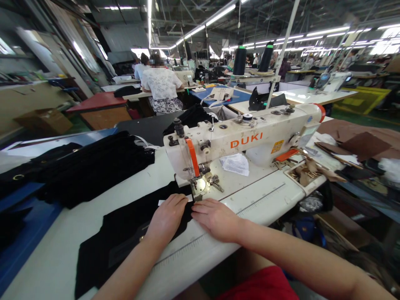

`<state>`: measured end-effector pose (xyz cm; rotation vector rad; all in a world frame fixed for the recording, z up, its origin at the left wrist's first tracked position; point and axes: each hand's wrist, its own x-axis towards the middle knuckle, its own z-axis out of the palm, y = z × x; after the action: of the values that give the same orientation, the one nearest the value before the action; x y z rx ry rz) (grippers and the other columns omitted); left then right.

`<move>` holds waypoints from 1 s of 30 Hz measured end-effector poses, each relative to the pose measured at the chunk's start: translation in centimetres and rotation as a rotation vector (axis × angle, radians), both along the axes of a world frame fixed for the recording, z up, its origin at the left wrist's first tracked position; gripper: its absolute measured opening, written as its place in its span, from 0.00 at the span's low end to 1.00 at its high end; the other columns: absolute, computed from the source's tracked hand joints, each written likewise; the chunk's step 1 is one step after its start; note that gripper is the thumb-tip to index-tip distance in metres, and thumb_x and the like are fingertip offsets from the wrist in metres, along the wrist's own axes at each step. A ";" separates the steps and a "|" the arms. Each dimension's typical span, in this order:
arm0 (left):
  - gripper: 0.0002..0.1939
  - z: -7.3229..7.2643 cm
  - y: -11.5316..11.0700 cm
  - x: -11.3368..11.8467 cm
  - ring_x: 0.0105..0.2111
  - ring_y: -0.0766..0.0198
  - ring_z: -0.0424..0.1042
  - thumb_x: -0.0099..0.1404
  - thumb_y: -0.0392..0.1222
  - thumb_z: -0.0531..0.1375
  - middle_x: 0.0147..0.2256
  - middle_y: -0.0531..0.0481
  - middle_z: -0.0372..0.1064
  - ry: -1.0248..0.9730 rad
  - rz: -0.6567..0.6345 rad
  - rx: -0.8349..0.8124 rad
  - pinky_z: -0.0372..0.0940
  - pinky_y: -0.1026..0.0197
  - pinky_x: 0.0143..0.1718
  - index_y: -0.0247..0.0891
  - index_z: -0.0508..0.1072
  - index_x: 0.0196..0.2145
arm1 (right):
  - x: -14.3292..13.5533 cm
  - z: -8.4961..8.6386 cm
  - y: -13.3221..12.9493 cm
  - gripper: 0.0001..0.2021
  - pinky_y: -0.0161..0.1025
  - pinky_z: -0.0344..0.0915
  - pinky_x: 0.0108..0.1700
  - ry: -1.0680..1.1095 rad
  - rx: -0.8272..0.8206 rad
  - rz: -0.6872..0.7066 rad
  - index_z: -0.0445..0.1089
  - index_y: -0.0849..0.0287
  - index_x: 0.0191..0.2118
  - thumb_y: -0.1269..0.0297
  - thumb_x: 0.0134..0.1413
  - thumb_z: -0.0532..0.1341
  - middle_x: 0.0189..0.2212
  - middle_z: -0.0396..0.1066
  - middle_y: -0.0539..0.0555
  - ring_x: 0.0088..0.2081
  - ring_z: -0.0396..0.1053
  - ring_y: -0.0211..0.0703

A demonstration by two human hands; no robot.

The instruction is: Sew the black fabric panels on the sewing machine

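Note:
A black fabric piece [125, 221] lies on the white sewing table, its right edge by the needle area of a white DUKI sewing machine [212, 139]. My left hand [167, 216] rests on the fabric, fingers lying flat and close together. A white label strip [161, 202] shows on both sides of its fingertips. Just below the presser foot, my right hand [217, 218] has its fingertips closed at the fabric's right edge; its thumb is mostly hidden. The two hands nearly touch. Part of a gold metal fitting [141, 238] peeks out beside my left wrist.
Stacked black fabric pieces [100, 166] lie to the left. White labels [235, 163] sit on the machine bed. A tray of metal fittings [308, 173] is at the table's right end, near brown pieces [364, 143]. A person in a patterned shirt [161, 83] sits ahead.

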<state>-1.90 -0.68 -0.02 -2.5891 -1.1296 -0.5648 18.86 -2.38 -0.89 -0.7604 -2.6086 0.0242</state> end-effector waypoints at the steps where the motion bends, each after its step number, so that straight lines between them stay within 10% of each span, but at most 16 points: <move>1: 0.17 0.0 0.0 0.0 0.40 0.55 0.71 0.64 0.26 0.48 0.38 0.42 0.74 -0.004 0.000 -0.006 0.70 0.54 0.42 0.33 0.75 0.39 | 0.0 0.0 0.0 0.12 0.43 0.61 0.57 0.001 -0.003 0.000 0.72 0.64 0.48 0.69 0.65 0.54 0.52 0.71 0.58 0.54 0.66 0.47; 30: 0.17 -0.2 -0.7 0.2 0.46 0.54 0.72 0.68 0.32 0.48 0.44 0.39 0.75 -0.057 0.039 -0.111 0.70 0.51 0.48 0.32 0.74 0.45 | -0.3 0.8 0.9 0.09 0.43 0.64 0.50 0.069 -0.087 -0.098 0.71 0.62 0.45 0.69 0.63 0.56 0.40 0.73 0.58 0.44 0.67 0.46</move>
<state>-1.67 -1.41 -0.20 -2.6530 -1.2601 -0.5869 18.53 -1.49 -0.10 -0.9005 -2.5164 0.1342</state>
